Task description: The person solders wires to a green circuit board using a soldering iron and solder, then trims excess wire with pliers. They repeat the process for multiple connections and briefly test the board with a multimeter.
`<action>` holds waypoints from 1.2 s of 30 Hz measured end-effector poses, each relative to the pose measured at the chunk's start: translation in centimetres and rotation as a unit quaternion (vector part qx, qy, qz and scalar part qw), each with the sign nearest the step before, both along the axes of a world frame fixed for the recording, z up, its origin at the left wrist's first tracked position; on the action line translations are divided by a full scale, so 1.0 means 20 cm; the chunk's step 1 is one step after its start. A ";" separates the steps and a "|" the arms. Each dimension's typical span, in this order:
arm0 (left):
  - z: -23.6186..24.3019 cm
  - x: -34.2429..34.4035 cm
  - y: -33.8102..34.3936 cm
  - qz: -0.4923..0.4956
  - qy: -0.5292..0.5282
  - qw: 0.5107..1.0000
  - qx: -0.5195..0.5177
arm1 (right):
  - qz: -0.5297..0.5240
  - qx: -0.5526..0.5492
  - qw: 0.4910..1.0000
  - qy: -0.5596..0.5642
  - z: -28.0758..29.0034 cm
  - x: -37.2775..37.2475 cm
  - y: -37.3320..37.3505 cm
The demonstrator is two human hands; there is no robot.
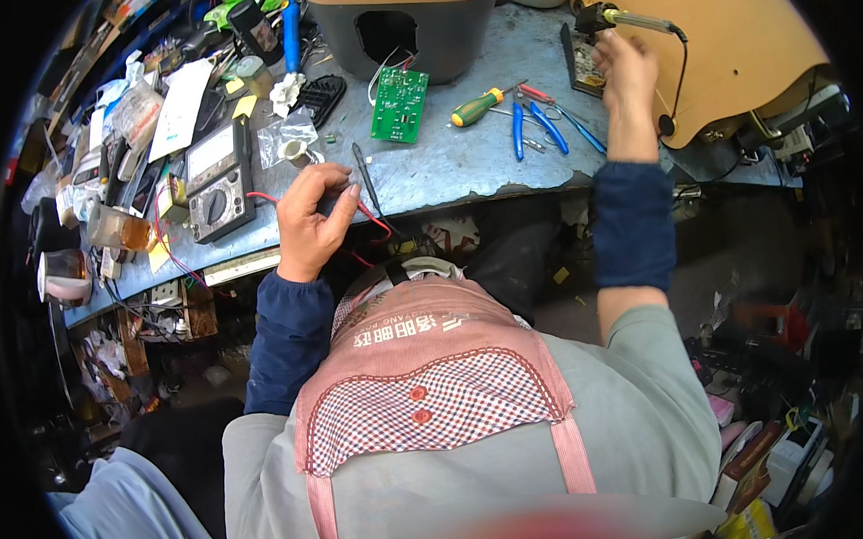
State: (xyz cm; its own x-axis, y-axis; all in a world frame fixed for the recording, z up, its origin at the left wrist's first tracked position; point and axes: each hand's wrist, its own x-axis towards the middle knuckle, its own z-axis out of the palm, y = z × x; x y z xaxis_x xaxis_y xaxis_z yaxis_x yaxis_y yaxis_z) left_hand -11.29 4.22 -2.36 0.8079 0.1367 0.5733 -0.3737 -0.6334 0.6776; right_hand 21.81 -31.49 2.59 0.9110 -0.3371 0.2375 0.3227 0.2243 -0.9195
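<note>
My left hand (pixel 316 216) hovers at the bench's front edge, fingers loosely bent, thumb apart, with nothing visible in it. A red test lead (pixel 373 220) runs behind it, and a black probe (pixel 364 174) lies just to its right. At the far right my right hand (pixel 629 72) reaches up, fingers bent and apart. Its fingertips are just below a soldering iron (pixel 641 21) with a yellowish handle, whose tip end is at a dark holder (pixel 592 19); whether they touch is unclear. A green circuit board (pixel 400 106) lies mid-bench, wired to a dark grey bin-shaped housing (pixel 414 28).
On the blue bench (pixel 485 163) lie a green-and-yellow screwdriver (pixel 476 107), blue-handled cutters (pixel 539 131) and tweezers (pixel 583 126). An analog multimeter (pixel 221 182) sits left, beside a cup of amber liquid (pixel 121 229) and clutter. A tan panel (pixel 728 50) stands at right.
</note>
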 end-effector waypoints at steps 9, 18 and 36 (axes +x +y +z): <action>0.15 0.21 -0.17 0.091 -0.104 0.990 0.013 | -0.021 -0.672 0.738 -0.056 -0.22 -0.80 0.25; 0.02 0.71 -0.06 0.005 0.107 0.969 -0.224 | 0.028 -0.251 0.967 -0.034 -0.15 -0.79 0.25; 0.06 0.71 -0.02 -0.096 0.149 0.892 -0.416 | 0.092 -0.586 0.770 -0.233 -0.16 -0.86 0.70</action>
